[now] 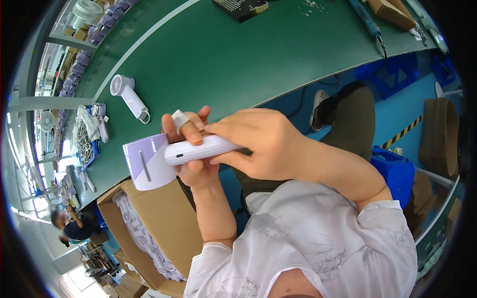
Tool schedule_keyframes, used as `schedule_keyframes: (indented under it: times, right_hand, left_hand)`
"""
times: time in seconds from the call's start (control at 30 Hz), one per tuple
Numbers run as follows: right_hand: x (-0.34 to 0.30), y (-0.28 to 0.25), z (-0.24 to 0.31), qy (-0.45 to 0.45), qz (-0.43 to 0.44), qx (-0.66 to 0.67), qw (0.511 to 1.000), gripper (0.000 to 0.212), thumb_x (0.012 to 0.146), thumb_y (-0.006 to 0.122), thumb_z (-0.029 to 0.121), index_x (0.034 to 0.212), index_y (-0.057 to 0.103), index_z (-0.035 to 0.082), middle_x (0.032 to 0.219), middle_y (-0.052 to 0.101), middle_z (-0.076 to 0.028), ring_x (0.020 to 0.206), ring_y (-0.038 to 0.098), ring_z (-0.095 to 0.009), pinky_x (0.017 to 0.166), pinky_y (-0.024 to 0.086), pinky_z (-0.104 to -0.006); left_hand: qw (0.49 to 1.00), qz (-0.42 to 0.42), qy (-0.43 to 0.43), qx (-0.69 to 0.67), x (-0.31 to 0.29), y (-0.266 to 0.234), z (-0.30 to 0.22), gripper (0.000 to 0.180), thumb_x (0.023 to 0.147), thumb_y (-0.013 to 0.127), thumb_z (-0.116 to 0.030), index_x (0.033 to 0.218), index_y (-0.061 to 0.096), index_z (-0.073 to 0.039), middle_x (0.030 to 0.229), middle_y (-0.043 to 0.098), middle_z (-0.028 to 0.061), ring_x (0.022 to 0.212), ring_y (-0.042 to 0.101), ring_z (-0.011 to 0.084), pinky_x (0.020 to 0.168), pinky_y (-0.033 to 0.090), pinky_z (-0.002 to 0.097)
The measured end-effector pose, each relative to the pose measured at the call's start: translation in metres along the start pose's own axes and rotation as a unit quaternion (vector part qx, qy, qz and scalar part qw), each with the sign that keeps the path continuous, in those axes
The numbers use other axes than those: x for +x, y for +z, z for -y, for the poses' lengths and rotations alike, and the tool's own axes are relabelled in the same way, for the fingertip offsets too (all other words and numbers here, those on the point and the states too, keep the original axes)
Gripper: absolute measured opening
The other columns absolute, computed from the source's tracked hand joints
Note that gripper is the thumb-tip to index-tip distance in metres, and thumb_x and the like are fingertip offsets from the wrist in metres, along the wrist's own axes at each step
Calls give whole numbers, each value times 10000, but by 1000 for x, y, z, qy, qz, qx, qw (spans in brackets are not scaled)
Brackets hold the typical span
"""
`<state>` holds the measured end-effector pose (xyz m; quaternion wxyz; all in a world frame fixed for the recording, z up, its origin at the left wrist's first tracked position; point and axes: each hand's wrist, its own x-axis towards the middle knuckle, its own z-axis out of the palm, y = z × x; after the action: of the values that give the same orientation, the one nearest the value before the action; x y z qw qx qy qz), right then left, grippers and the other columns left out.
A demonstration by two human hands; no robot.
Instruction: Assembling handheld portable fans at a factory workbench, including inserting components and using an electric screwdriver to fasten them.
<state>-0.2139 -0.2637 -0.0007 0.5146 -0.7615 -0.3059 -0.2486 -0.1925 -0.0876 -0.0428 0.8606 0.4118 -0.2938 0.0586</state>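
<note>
A pale purple handheld fan point(149, 161) is held in front of me, its wide round head toward the left and its handle toward the right. A small dark port shows on the handle's side. My left hand point(191, 144) wraps the handle near the head; one finger wears a white wrap point(179, 119). With fingers and thumb, my right hand point(268, 141) grips the far end of the same handle. A second fan point(133, 99) of similar colour, with a small loop at its end, lies on the green table point(208, 54) beyond my left hand.
An open cardboard box point(166, 223) full of pale purple parts stands at lower left. On the table are a blue tray point(89, 160) of metal pieces, a black grid tray point(238, 9) and a teal electric screwdriver point(365, 20). Another person point(82, 226) is far left.
</note>
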Motion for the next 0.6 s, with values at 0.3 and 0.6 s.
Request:
schedule_keyframes:
  times: [0.3, 0.6]
  right_hand:
    - [-3, -8, -2, 4, -5, 42, 999, 334, 786, 816, 162, 1025, 670, -20, 923, 707, -181, 825, 680, -361, 741, 562, -413]
    - [-34, -8, -25, 402, 64, 608, 681, 342, 1069, 536, 248, 1086, 675, -64, 867, 727, -171, 638, 669, -192, 558, 512, -297]
  left_hand:
    - [1000, 16, 21, 5, 5, -3, 2, 799, 834, 831, -322, 1512, 454, -130, 1025, 659, -53, 1084, 566, 197, 1199, 335, 479]
    - [988, -71, -124, -57, 1, 34, 9, 803, 851, 736, -208, 1490, 365, 106, 1293, 586, 342, 1179, 627, 364, 1024, 498, 459]
